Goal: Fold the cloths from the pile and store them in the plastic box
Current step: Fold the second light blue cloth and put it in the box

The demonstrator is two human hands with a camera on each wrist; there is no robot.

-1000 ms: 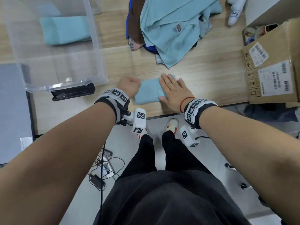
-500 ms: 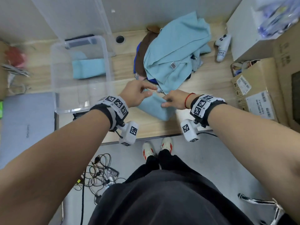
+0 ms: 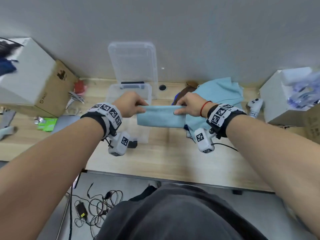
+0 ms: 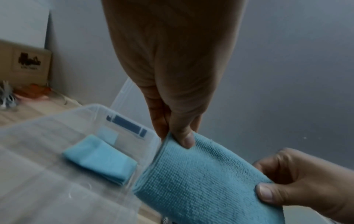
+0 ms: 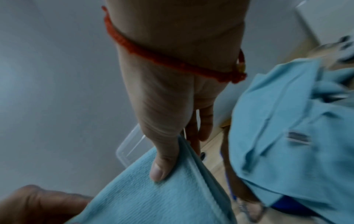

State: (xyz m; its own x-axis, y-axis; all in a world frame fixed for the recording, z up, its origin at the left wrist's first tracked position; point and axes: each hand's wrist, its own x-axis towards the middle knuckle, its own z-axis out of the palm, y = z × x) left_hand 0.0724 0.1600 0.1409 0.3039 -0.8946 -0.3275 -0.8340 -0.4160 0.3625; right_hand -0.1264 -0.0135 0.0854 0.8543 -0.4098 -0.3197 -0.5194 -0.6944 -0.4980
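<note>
Hands first: left hand point(image 3: 130, 106) pinches the top left corner of the folded blue cloth point(image 3: 160, 116) between thumb and curled fingers; right hand point(image 3: 188, 106) pinches the top right corner the same way. Cloth hangs as a flat band, clear of the desk point(image 3: 166, 153), in front of the open plastic box point(image 3: 110, 91). One folded cloth point(image 4: 99, 159) already lies in the box. Pile point(image 3: 220, 90) sits to the right. Judgement: cloth light, soft, limp, grippy weave, not fragile; layers may slide apart, so hold through all layers at the corners or folded edge.
</note>
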